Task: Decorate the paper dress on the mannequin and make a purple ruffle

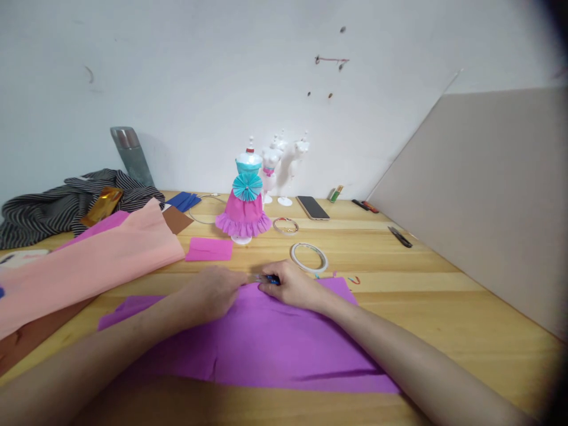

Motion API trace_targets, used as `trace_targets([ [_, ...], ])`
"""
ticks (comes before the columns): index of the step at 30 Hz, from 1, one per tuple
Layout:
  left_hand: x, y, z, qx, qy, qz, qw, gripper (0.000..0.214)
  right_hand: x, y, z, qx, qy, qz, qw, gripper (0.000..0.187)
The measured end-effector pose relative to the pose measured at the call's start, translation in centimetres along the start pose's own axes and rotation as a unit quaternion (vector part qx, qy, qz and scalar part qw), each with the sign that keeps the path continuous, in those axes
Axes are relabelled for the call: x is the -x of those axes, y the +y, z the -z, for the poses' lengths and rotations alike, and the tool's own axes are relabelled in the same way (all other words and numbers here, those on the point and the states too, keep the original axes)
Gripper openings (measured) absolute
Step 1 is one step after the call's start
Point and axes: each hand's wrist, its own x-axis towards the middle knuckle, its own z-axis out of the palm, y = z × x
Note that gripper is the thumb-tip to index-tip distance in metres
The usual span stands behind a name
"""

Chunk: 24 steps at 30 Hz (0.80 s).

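A wide sheet of purple crepe paper (275,349) lies across the table in front of me, creased along its lower part. My left hand (215,293) is closed at the sheet's far edge, its fingertips pinching the paper. My right hand (290,285) grips small scissors (271,278) with blue-black handles. Their metal blades point left along that edge, close to my left fingertips; my fingers hide part of the handles. Just beyond my hands stands a dress form (247,192) in a turquoise top with a fan-shaped bow and a pink skirt with a purple ruffle.
A tape roll (309,258), bracelet (286,225) and phone (313,207) lie beyond my hands. Folded pink paper (209,249), peach paper (102,260) and striped cloth (39,207) are left. White mannequins (293,168) stand behind; black-handled snips (400,236) lie right, near the wall.
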Motion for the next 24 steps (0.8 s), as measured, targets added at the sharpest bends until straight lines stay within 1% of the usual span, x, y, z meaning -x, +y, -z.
trace_targets([
  [2, -0.4, -0.2, -0.3, -0.002, -0.013, 0.040, 0.999, 0.022, 0.1, -0.2, 0.3, -0.010, 0.008, -0.003, 1.000, 0.019],
  [4, -0.7, -0.4, -0.3, 0.001, -0.029, 0.058, 0.998, 0.024, 0.1, -0.3, 0.6, -0.033, 0.019, -0.008, 0.999, 0.024],
  [8, -0.7, -0.9, -0.1, 0.028, -0.027, 0.056, 0.998, 0.026, -0.1, -0.2, 1.1, -0.071, 0.030, -0.025, 0.997, 0.034],
  [11, -0.7, -1.3, -0.3, 0.038, -0.009, 0.056, 0.998, 0.024, 0.0, -0.3, 2.0, -0.088, 0.012, -0.030, 0.996, 0.031],
  [15, -1.0, -2.0, -0.2, 0.052, -0.008, 0.060, 0.997, 0.023, 0.5, -0.7, 4.2, -0.087, -0.026, -0.022, 0.996, 0.021],
  [18, -1.2, -2.3, 0.0, 0.071, -0.011, 0.074, 0.995, 0.023, 1.0, -0.6, 6.2, -0.061, -0.092, -0.016, 0.994, 0.025],
  [21, -1.3, -2.4, 0.0, 0.080, -0.025, 0.094, 0.992, 0.024, 1.3, -0.2, 7.8, -0.022, -0.159, 0.012, 0.987, 0.027],
  [24, -1.3, -2.3, 0.0, 0.081, -0.032, 0.094, 0.992, 0.024, 1.5, 0.0, 8.6, -0.005, -0.192, 0.032, 0.981, 0.029],
])
